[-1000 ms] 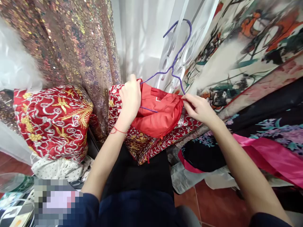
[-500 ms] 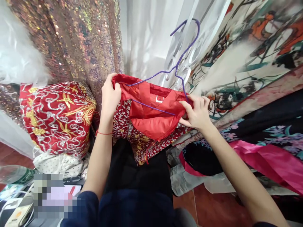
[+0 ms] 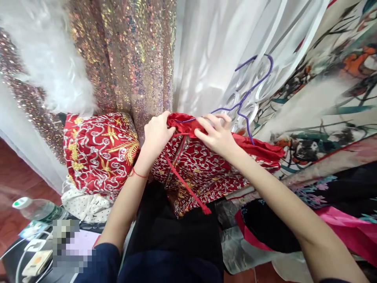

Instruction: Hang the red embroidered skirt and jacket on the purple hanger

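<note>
A red garment (image 3: pixel 203 169) with silver and gold embroidery lies across my lap, a loose red ribbon (image 3: pixel 188 186) hanging down its front. Its plain red lining shows along the top edge. A purple hanger (image 3: pixel 243 104) sits inside it, the hook sticking up and to the right. My left hand (image 3: pixel 159 131) grips the left end of that top edge, thumb over the cloth. Just to the right, my right hand (image 3: pixel 216 131) has its fingers curled on the same edge, thumb pressed toward it, close to the hanger's left arm.
At left rests a bundled red embroidered cloth (image 3: pixel 101 151) above a dotted white cloth (image 3: pixel 85 206). A plastic bottle (image 3: pixel 41 208) and a power bank (image 3: pixel 37 263) with cables are lower left. Sequined fabric (image 3: pixel 141 59), white curtain (image 3: pixel 203 51) and painted fabric (image 3: pixel 332 106) hang behind.
My right hand has moved left from the garment's right side to near my left hand. The opening, spread with the lining showing, has folded nearly closed. The view has shifted.
</note>
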Tool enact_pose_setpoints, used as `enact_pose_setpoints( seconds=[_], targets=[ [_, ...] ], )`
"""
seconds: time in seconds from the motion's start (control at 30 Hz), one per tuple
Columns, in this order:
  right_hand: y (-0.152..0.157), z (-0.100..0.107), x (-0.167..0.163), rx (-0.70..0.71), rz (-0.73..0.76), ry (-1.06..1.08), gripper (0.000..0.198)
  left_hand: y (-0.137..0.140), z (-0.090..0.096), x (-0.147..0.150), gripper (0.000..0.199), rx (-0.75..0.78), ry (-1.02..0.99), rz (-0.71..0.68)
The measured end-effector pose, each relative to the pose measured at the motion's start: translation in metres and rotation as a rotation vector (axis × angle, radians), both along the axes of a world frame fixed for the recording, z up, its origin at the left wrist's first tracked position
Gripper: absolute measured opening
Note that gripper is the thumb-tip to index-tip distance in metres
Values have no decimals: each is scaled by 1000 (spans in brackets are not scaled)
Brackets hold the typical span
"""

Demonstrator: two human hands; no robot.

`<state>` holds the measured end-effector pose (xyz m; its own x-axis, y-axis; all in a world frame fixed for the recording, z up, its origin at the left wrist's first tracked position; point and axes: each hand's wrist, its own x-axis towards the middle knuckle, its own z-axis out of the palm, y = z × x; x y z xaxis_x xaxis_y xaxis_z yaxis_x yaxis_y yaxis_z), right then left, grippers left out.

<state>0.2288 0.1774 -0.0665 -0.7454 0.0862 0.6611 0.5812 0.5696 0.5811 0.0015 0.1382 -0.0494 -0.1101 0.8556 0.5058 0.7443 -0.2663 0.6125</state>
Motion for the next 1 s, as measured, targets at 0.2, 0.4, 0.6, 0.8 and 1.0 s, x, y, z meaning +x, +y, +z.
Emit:
enact_pose_setpoints(
  seconds=[0.2,0.4,0.6,0.8,1.0],
  targets=[
    [16,25,2,-261,-17,50,14,4,11,0,20,303,266,65],
    [20,29,4,-360,-16,35,22,5,8,11,27,253,418,-69],
    [23,27,4,-365,-24,58,26,8,16,3,28,248,435,-362],
    [21,24,0,-311,-31,77,27,18,10,-6,22,262,438,-351],
    [21,19,3,-331,20,54,33,19,-4,5,26,292,299,-311]
  ],
)
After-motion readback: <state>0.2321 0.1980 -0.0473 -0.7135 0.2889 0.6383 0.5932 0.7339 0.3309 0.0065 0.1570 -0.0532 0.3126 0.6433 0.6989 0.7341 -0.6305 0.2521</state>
